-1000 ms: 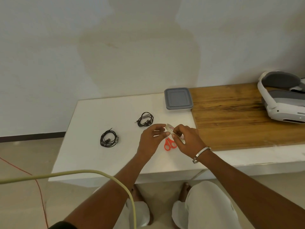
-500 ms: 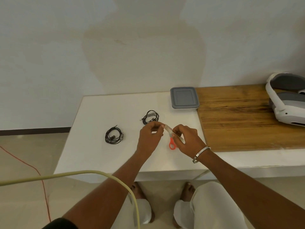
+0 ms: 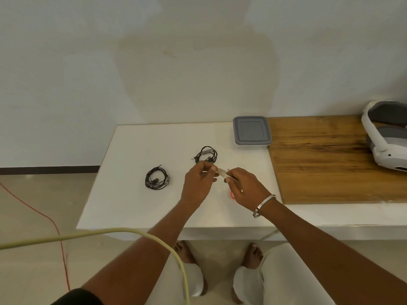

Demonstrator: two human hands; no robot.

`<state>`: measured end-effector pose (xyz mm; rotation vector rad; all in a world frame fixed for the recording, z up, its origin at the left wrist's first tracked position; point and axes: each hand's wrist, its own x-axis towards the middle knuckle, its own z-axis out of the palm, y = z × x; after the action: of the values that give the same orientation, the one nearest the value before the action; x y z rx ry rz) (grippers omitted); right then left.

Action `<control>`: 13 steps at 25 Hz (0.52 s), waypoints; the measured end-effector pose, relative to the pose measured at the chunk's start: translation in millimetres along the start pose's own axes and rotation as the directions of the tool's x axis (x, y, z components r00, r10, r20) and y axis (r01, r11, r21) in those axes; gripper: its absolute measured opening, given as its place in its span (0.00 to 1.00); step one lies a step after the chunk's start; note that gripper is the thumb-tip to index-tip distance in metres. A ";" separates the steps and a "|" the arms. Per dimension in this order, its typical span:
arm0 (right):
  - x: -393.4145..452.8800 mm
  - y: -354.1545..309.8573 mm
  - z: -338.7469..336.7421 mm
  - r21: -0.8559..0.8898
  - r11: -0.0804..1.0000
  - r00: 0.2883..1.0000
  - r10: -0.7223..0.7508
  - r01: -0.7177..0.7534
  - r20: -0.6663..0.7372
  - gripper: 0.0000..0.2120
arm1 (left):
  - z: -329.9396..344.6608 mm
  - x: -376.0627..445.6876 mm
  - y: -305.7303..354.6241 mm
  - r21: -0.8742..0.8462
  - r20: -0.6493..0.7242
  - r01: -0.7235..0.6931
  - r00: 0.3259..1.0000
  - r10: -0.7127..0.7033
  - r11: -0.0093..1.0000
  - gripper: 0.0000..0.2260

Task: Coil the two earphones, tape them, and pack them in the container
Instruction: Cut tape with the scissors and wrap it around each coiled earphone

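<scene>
Head view, clear glossy tape strip (image 3: pixel 222 172), pinched between both hands

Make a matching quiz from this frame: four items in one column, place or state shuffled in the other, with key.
Items
1. container
2. scissors
3. tape roll
4. headset

Place or state
A. held in the right hand
B. far right, on the wooden board
C. lid on, at the back of the white table
D. on the table, mostly hidden beneath the right hand

Pairs: 1-C, 2-D, 3-A, 4-B
</scene>
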<state>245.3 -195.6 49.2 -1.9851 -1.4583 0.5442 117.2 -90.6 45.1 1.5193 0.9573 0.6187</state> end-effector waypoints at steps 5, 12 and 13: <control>3.8 -1.3 4.9 -0.031 0.999 1.000 -0.014 0.015 0.022 0.05 | -12.5 2.0 -5.2 -0.007 0.015 0.025 1.000 -0.025 1.000 0.06; 2.1 -0.2 11.3 -0.069 0.997 0.998 -0.038 0.042 0.056 0.08 | -18.6 0.1 -11.8 -0.060 0.059 0.094 0.994 -0.090 0.994 0.05; 0.7 0.7 12.2 -0.068 0.996 0.997 -0.053 0.057 0.058 0.08 | -20.2 0.2 -11.6 -0.077 0.057 0.113 0.992 -0.109 0.991 0.05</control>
<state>238.1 -192.3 39.9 -1.9907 -1.5813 0.5363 98.1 -79.6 37.4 1.3952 0.9588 0.5289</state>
